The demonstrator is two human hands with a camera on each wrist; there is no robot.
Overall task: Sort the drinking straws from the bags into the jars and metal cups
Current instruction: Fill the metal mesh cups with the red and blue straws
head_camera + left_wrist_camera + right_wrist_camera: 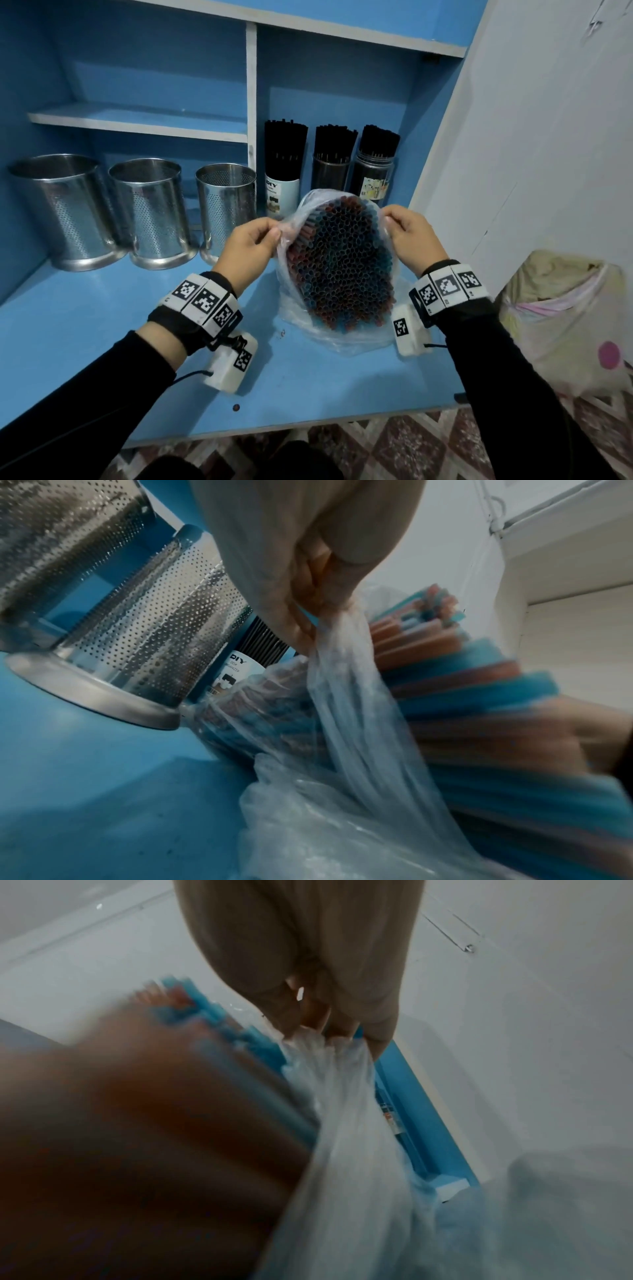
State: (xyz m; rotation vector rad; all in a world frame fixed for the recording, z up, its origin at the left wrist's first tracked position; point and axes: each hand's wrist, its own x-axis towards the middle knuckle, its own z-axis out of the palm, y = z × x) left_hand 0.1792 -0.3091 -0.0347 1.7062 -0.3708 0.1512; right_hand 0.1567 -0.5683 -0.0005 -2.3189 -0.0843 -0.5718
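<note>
Pinching the left edge of a clear plastic bag (294,301) between thumb and curled fingers, the left hand (250,251) pulled the mouth of the bag open, while the right hand (412,236) clamped thumb and fingers on the opposite edge. The left wrist view showed the plastic (342,696) bunched tight in the left hand (294,569); the right wrist view, blurred, showed the plastic (335,1096) gathered under the fingertips of the right hand (308,969). Between the hands stood a dense bundle of blue and reddish-brown straws (342,263), open ends facing up, inside the bag, which rested on the blue shelf (102,325) toward its right side.

Along the far left of the shelf stood three perforated metal cups (150,212) in a row, upright, the rightmost one just beside the left hand. To the right of the white divider (251,96), behind the bag, stood three jars (282,192) packed with black straws (286,147). A light wall panel (531,137) closed the right side, and near it, off the shelf, sat a bin lined with a pale bag (565,308). Patterned flooring (394,442) showed at the near edge.
</note>
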